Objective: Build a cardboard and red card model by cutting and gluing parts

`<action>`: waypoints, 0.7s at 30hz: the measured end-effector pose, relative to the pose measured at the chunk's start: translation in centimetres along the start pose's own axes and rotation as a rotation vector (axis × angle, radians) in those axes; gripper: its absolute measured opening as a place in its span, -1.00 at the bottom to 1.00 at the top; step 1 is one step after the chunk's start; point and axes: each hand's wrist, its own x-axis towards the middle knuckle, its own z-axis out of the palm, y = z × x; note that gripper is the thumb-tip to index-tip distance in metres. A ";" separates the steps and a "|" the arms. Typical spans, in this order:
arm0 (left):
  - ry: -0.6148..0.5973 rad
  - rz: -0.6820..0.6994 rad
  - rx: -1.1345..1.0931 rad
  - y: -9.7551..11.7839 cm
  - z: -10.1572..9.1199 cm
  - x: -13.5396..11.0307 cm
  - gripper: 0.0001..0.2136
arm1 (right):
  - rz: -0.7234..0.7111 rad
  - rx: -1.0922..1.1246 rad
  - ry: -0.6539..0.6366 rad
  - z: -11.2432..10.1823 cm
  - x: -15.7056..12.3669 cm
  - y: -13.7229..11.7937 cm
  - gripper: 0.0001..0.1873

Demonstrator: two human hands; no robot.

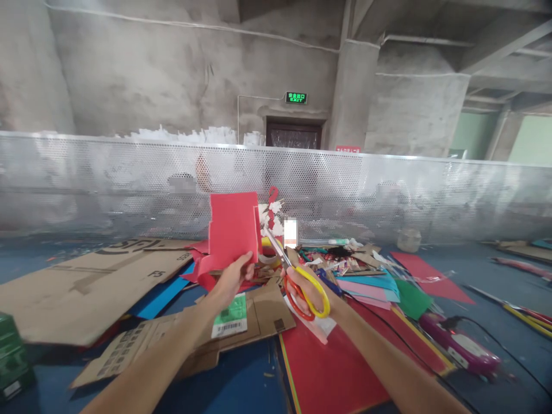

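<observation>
My left hand (238,276) pinches a folded piece of red paper (233,224) by its lower right corner and holds it upright above the table. In my right hand (308,287) is a pair of scissors (283,256) with one yellow and one red-orange handle loop. The blades point up and to the left, their tips close to the paper's right edge; I cannot tell whether they touch it. Behind the blades stand white flowers (271,218) with a red curl on top. Below my right forearm lies a large red sheet (336,368).
Flattened cardboard (86,287) covers the left side, with a labelled cardboard piece (263,313) below my hands. Coloured paper (371,284) and scraps are heaped at centre right. A purple power strip (459,348) with a black cable lies right. A perforated metal screen (129,190) borders the back.
</observation>
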 end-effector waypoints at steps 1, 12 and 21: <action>0.004 0.021 -0.037 0.4 -0.3 0.2 -0.65 | -0.033 -0.013 -0.014 -0.4 -0.1 -0.3 -0.55; -0.365 -0.140 -0.012 1.6 -2.4 0.5 -0.78 | -0.277 0.162 0.452 -2.4 1.2 -0.4 -0.48; -0.430 -0.188 0.201 1.0 -3.6 0.1 -0.83 | -0.214 0.252 0.508 -2.4 0.9 -0.9 -0.49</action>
